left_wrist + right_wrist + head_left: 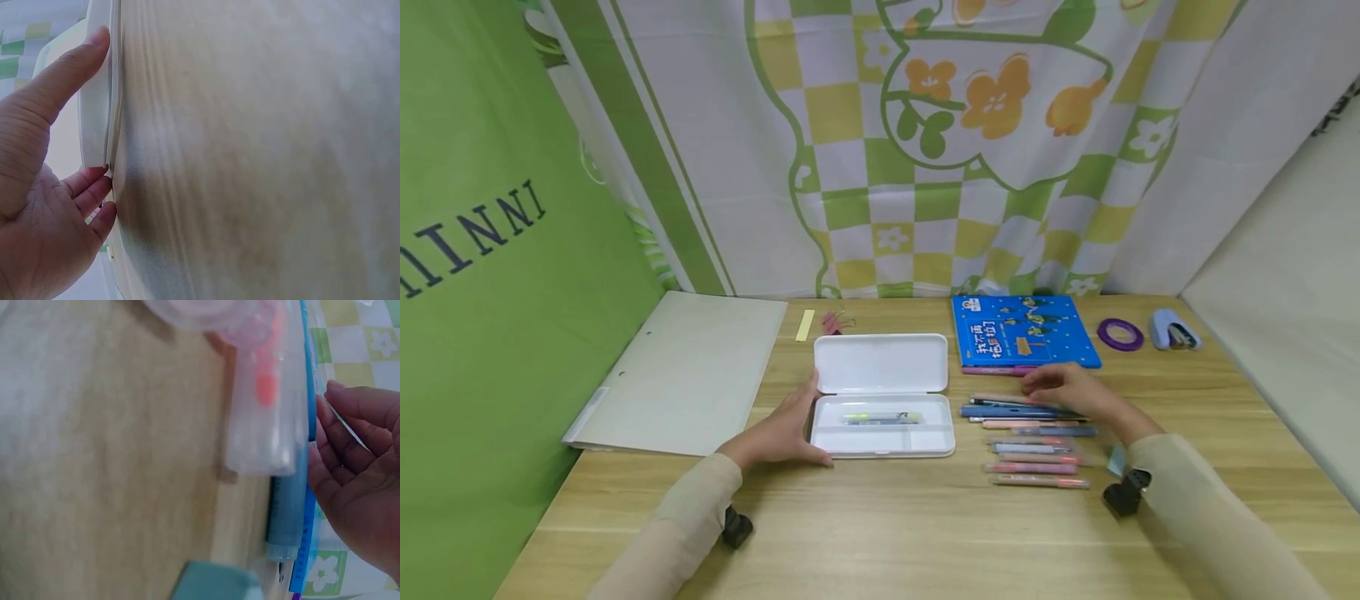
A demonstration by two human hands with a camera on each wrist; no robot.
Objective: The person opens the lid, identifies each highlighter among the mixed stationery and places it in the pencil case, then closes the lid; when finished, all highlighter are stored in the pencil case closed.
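Note:
An open white pencil case [880, 367] lies mid-table, its lid laid back, with two pens [883, 417] in its tray. My left hand [803, 421] grips the case's left end, thumb [62, 75] along one edge and fingers curled against the other. To the right is a row of several pens [1033, 446]. My right hand [1043, 385] hovers over the top of that row with relaxed, curved fingers holding nothing. In the right wrist view those fingers [337, 456] are beside a blue pen [284, 506] and a clear pink one [262, 425].
A blue book [1022, 329] lies behind the pens, with a pink pen [996, 371] at its front edge. A purple tape ring [1120, 334] and a stapler [1174, 329] sit at the far right. A grey folder [688, 371], a yellow strip [805, 325] and binder clips [837, 322] are on the left.

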